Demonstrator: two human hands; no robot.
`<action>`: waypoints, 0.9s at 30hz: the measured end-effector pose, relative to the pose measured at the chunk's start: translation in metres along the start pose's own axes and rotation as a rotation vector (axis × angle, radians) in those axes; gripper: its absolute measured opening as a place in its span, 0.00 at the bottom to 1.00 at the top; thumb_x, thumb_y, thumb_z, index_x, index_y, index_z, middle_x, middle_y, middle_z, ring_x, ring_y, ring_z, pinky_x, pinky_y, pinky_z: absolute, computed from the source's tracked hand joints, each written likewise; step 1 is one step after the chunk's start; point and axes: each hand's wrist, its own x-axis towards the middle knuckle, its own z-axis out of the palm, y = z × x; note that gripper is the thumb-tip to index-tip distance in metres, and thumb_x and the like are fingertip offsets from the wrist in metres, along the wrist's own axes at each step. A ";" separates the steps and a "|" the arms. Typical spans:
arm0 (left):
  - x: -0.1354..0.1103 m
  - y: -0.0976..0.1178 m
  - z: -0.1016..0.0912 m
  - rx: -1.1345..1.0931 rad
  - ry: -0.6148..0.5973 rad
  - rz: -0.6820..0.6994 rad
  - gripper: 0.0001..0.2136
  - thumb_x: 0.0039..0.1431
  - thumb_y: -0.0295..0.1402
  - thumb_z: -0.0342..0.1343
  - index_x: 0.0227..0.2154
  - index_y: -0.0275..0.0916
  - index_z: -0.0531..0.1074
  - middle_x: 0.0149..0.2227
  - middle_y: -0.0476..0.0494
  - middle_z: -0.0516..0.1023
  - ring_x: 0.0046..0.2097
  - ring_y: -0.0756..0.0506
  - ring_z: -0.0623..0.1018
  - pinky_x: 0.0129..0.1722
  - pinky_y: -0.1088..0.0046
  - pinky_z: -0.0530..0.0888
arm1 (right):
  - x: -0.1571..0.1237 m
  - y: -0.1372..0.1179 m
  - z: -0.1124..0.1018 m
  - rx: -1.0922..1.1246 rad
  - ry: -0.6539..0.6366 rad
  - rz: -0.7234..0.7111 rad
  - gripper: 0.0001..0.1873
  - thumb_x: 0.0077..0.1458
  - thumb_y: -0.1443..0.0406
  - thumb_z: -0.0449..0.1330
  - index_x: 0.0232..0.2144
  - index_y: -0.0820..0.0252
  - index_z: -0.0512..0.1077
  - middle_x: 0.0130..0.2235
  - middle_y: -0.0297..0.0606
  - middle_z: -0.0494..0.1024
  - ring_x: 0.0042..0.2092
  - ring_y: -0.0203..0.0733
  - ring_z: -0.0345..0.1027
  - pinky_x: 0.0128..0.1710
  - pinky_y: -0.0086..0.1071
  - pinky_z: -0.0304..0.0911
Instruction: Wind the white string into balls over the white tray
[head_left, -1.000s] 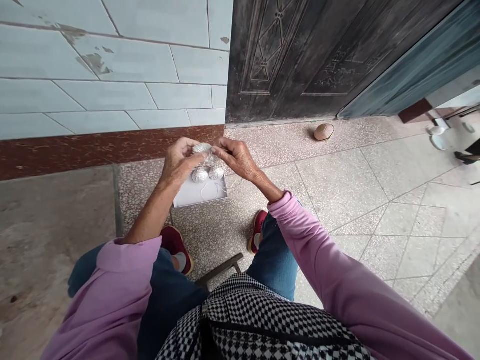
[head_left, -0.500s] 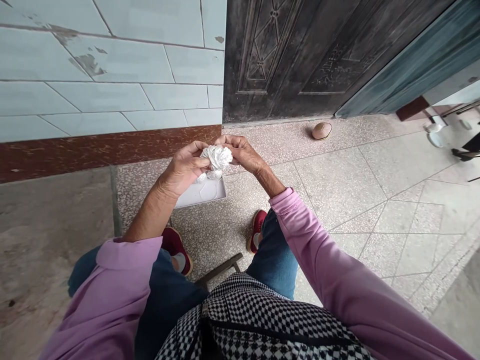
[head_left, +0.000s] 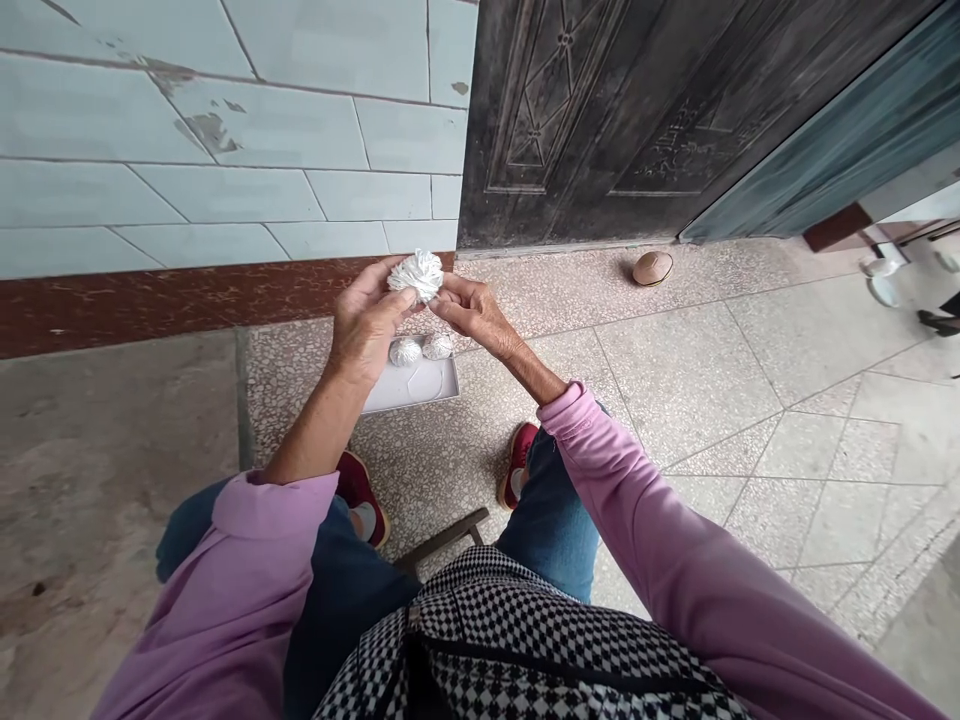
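Observation:
A white, ruffled ball of shiny thread or paper (head_left: 416,273) is pinched between my two hands, held up in front of the wall's red skirting. My left hand (head_left: 365,322) grips it from the left with thumb and fingers. From the right, the fingertips of my right hand (head_left: 474,313) hold its lower side. Below my hands a shallow white tray (head_left: 420,386) lies on the floor with two more silvery-white balls (head_left: 420,348) side by side at its far end and a loose thread.
I sit with knees apart, red shoes (head_left: 517,462) on a speckled terrazzo floor. A pale tiled wall (head_left: 225,150) stands on the left, a dark carved door (head_left: 600,110) ahead. A small round brown object (head_left: 651,268) lies by the door. A dark bar (head_left: 442,540) sticks out between my legs.
The white ball has risen slightly and turned in my fingers, now showing its ruffled face above my hands. Both hands have stayed together over the tray.

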 end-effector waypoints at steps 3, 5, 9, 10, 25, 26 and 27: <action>0.002 -0.004 -0.005 0.066 0.014 0.068 0.29 0.53 0.49 0.90 0.53 0.43 0.88 0.58 0.35 0.96 0.57 0.33 0.93 0.56 0.59 0.93 | 0.000 -0.001 0.001 0.030 0.030 0.028 0.14 0.82 0.56 0.81 0.51 0.58 0.85 0.27 0.23 0.58 0.35 0.41 0.59 0.37 0.36 0.59; 0.003 -0.007 -0.008 0.100 0.015 0.111 0.29 0.49 0.46 0.92 0.49 0.43 0.87 0.53 0.37 0.96 0.54 0.35 0.93 0.55 0.60 0.92 | 0.002 -0.002 0.002 0.038 0.038 0.039 0.22 0.81 0.48 0.83 0.49 0.59 0.85 0.27 0.25 0.61 0.35 0.42 0.60 0.36 0.36 0.60; 0.003 -0.006 -0.010 0.128 -0.012 0.075 0.27 0.48 0.42 0.92 0.47 0.43 0.86 0.50 0.39 0.94 0.49 0.38 0.92 0.48 0.65 0.89 | 0.003 -0.005 0.001 0.035 0.037 -0.011 0.33 0.76 0.37 0.84 0.47 0.61 0.85 0.31 0.31 0.70 0.41 0.44 0.70 0.38 0.35 0.67; 0.002 -0.004 -0.010 0.107 -0.029 0.049 0.27 0.49 0.43 0.92 0.48 0.43 0.87 0.51 0.38 0.94 0.50 0.38 0.92 0.48 0.66 0.89 | 0.003 -0.005 0.000 0.040 0.016 -0.033 0.36 0.74 0.35 0.84 0.47 0.61 0.84 0.32 0.32 0.72 0.42 0.45 0.72 0.39 0.34 0.68; -0.013 0.002 0.000 0.005 -0.027 -0.140 0.23 0.47 0.40 0.92 0.40 0.43 0.87 0.43 0.42 0.91 0.42 0.41 0.88 0.40 0.68 0.86 | 0.004 0.026 -0.009 -0.120 -0.136 -0.158 0.40 0.68 0.29 0.84 0.43 0.54 0.76 0.31 0.24 0.60 0.35 0.40 0.54 0.38 0.35 0.53; -0.014 0.001 -0.001 0.012 -0.022 -0.145 0.22 0.47 0.39 0.92 0.40 0.43 0.87 0.43 0.42 0.91 0.43 0.40 0.88 0.41 0.67 0.86 | 0.002 0.025 -0.007 -0.145 -0.134 -0.146 0.38 0.69 0.30 0.83 0.44 0.53 0.76 0.31 0.24 0.59 0.36 0.41 0.54 0.38 0.35 0.53; -0.014 -0.001 -0.002 0.020 -0.017 -0.148 0.22 0.47 0.39 0.91 0.41 0.44 0.87 0.44 0.42 0.91 0.43 0.39 0.88 0.41 0.66 0.85 | 0.000 0.024 -0.006 -0.175 -0.135 -0.130 0.36 0.72 0.32 0.83 0.45 0.53 0.77 0.31 0.25 0.59 0.36 0.42 0.54 0.39 0.36 0.53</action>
